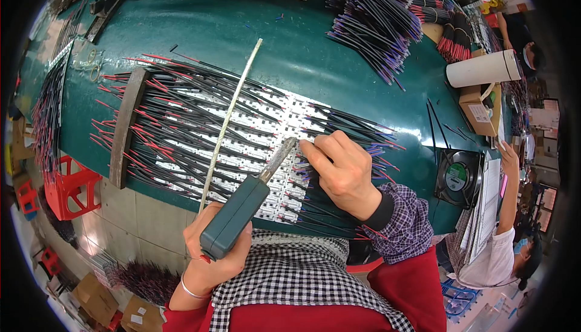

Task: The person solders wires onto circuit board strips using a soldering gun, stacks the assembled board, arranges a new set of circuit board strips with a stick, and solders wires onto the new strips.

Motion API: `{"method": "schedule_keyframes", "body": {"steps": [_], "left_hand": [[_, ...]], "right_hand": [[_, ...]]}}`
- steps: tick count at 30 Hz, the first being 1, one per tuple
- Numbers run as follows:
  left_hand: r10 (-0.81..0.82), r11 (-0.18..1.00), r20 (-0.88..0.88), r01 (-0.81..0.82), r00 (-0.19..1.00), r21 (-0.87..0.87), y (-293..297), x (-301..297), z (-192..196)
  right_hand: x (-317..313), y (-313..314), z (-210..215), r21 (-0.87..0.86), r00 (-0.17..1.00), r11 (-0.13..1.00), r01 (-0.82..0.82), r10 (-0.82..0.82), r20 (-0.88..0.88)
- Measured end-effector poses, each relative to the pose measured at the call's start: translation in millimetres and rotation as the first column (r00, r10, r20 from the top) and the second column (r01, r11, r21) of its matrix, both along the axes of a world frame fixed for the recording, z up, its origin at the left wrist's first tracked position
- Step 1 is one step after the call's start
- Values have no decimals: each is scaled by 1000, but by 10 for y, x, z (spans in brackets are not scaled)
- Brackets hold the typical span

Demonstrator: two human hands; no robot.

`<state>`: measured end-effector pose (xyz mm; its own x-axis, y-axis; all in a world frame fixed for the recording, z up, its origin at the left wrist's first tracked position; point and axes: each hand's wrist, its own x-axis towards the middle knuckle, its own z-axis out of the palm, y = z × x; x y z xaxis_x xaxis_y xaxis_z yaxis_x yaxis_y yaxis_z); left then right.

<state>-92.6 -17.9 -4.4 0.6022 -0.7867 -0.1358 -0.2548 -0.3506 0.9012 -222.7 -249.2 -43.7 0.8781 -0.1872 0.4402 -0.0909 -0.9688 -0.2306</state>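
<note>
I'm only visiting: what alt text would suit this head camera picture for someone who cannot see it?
A person's left hand holds a soldering iron with a teal handle, its tip at white strips that the right hand presses down. Black wires with red ends lie across the strips on a green table, under a dark bar.

Electronics assembly workshop: green workbench (pixel 242 23), wire bundles (pixel 375 23), circuit strips (pixel 254 138), soldering iron (pixel 242 208), small fan (pixel 458 177).

The left hand (pixel 212 253) is curled shut in a fist, wrist bent back, forearm rising from the lower edge. The right hand (pixel 345 171) lies palm down, fingers (pixel 315 150) pressed together, pointing left.
</note>
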Motion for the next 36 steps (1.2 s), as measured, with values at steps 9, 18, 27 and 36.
{"method": "schedule_keyframes", "body": {"steps": [9,18,27,36], "left_hand": [[-13,997,73,19,997,-78,-61,29,19],[36,998,-45,-38,998,-55,134,-16,-85],[43,996,-58,-47,997,-79,57,-11,-33],[-45,997,-4,45,999,-55,29,43,8]], "right_hand": [[12,4,8,-13,1000,1000,7,-7,-8],[17,5,23,-3,1000,1000,13,-13,-10],[17,-15,-4,202,997,979,29,-44,66],[42,4,-18,-62,998,998,-12,16,66]]}}
